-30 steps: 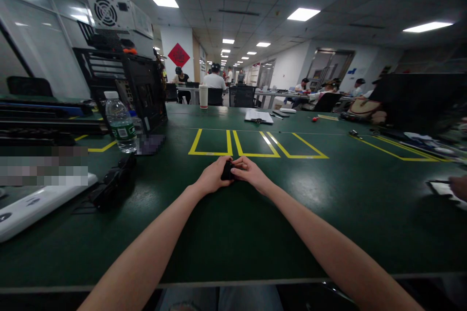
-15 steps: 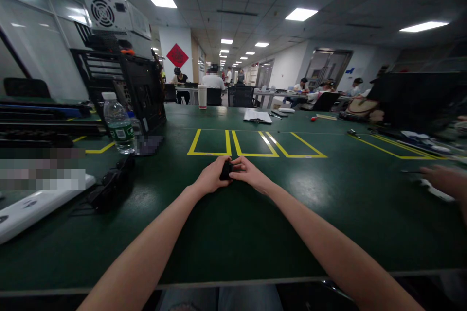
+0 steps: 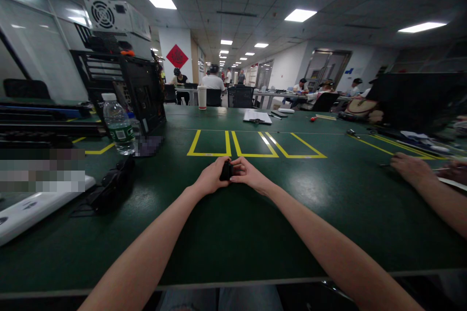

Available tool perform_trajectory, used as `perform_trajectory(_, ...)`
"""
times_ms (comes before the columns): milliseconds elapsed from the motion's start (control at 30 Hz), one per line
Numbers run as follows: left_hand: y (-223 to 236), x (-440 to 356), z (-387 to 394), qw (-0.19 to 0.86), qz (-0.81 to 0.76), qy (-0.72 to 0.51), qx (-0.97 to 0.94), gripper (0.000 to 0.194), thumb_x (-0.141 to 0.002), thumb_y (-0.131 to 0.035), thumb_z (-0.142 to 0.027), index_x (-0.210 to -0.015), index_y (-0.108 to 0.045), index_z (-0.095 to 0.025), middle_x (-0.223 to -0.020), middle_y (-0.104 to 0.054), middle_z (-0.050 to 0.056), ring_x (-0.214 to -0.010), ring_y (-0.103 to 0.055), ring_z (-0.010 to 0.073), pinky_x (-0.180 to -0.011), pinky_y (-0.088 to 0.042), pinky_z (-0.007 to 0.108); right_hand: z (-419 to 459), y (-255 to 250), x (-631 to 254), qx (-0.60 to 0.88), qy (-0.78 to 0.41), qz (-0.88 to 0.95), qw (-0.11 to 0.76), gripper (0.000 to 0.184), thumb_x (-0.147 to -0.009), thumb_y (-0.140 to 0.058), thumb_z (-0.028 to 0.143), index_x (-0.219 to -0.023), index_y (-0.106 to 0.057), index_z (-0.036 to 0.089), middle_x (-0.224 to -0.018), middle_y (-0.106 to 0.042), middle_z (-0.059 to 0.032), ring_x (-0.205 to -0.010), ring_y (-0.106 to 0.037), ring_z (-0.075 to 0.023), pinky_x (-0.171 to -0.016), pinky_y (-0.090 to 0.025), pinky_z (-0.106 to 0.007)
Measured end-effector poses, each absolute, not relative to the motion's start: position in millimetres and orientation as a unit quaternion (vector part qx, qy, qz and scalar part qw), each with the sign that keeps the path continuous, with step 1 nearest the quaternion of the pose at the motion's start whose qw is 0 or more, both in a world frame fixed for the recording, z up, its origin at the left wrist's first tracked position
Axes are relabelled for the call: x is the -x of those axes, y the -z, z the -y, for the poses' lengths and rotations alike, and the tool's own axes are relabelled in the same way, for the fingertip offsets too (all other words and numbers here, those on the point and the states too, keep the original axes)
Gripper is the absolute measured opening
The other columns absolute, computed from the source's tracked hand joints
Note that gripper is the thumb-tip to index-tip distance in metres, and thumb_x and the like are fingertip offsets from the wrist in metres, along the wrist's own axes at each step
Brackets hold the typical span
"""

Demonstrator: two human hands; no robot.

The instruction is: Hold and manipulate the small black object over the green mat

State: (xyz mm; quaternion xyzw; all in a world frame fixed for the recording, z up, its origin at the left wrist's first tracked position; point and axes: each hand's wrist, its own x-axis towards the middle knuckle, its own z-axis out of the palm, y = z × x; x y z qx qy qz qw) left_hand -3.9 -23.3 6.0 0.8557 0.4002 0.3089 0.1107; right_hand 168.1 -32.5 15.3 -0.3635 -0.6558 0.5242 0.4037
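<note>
**Held mid-bench: a black block (image 3: pixel 225 171)**

To the left, a clear plastic bottle (image 3: pixel 120 126) stands on the smooth green bench (image 3: pixel 233 243). The left hand's (image 3: pixel 211 178) fingers close around the black block, dull and compact, just right of that palm, the nearer one; its long axis is hidden. The right hand's (image 3: pixel 250 175) fingers, partly curled, meet its right side; whether they grip, I cannot tell.

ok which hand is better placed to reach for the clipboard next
Probably the right hand: it lies nearer the clipboard, which sits ahead on that side. The left hand grips the small black object, while the right seems only to meet its edge.
</note>
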Motion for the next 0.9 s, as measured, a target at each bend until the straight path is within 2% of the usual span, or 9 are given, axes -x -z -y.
perform_trajectory(200,-8,4,25,0.113,-0.405,-0.309,-0.853,0.063,-0.061,-0.066,-0.023,-0.115,-0.034,-0.020,-0.114,-0.047,0.008,-0.102,-0.049,0.0259,-0.084,-0.039,0.039,31,-11,-163,0.379,-0.523,0.636,0.422,0.027,-0.068,-0.059,0.036,-0.088,-0.048,0.022,-0.088,-0.055,-0.0013,-0.086,-0.054,-0.0157,-0.078,-0.045,-0.036)
perform_trajectory(433,-4,4,22,0.113,-0.403,-0.312,-0.853,0.066,-0.060,-0.067,-0.023,-0.116,-0.033,-0.020,-0.115,-0.047,0.009,-0.102,-0.049,0.0259,-0.084,-0.039,0.039,27,-9,-163,0.389,-0.537,0.627,0.409,0.031,-0.066,-0.062,0.034,-0.091,-0.049,0.020,-0.087,-0.057,-0.0027,-0.084,-0.055,-0.0158,-0.079,-0.044,-0.037)
perform_trajectory(600,-4,5,22,0.113,-0.396,-0.313,-0.856,0.063,-0.061,-0.066,-0.024,-0.115,-0.034,-0.019,-0.113,-0.048,0.009,-0.100,-0.050,0.0255,-0.082,-0.040,0.038,30,-13,-167,0.377,-0.536,0.636,0.408,0.043,-0.055,-0.072,0.027,-0.091,-0.049,0.021,-0.086,-0.057,-0.0001,-0.088,-0.055,-0.0167,-0.082,-0.042,-0.037)
perform_trajectory(767,-5,5,22,0.116,-0.397,-0.316,-0.854,0.065,-0.059,-0.067,-0.022,-0.115,-0.034,-0.020,-0.114,-0.047,0.009,-0.101,-0.050,0.0255,-0.083,-0.039,0.038,29,-10,-164,0.384,-0.541,0.622,0.416,0.030,-0.068,-0.059,0.040,-0.089,-0.049,0.023,-0.083,-0.057,-0.0003,-0.082,-0.056,-0.0152,-0.077,-0.045,-0.036)
perform_trajectory(900,-5,4,22,0.120,-0.400,-0.316,-0.852,0.066,-0.059,-0.067,-0.020,-0.115,-0.034,-0.020,-0.115,-0.047,0.009,-0.102,-0.049,0.0257,-0.085,-0.038,0.039,25,-5,-162,0.396,-0.543,0.614,0.415,0.031,-0.068,-0.060,0.039,-0.091,-0.049,0.022,-0.086,-0.056,-0.0017,-0.085,-0.055,-0.0158,-0.079,-0.045,-0.036)
